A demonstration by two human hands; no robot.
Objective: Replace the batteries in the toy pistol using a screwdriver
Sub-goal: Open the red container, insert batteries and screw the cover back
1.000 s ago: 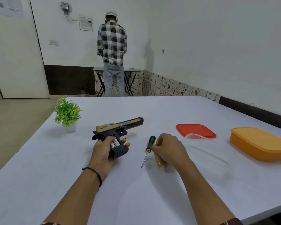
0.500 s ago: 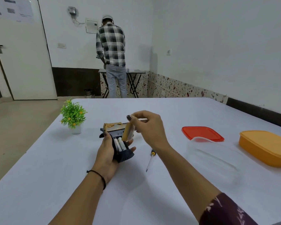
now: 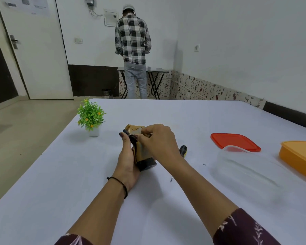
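Note:
The black-and-gold toy pistol [image 3: 145, 162] is held over the white table [image 3: 60, 183], its grip end pointing toward me. My left hand [image 3: 126, 160] grips the pistol's grip from the left. A gold cover panel [image 3: 142, 152] lies against the side of the grip, and my right hand [image 3: 158, 140] presses on it with curled fingers from above. The batteries are hidden under the panel. The screwdriver [image 3: 183, 150] lies on the table behind my right wrist, only its black-and-yellow handle and its tip showing.
A small potted plant [image 3: 91, 117] stands at the table's left. To the right lie a red lid [image 3: 234, 141], a clear plastic container [image 3: 245, 167] and an orange lidded box [image 3: 300, 156]. A person in a checked shirt [image 3: 132, 43] stands at a far folding table, back turned.
My right hand picked the gold cover panel up from the table, carried it to the pistol and now presses it over the batteries in the grip. The pistol has turned end-on toward me.

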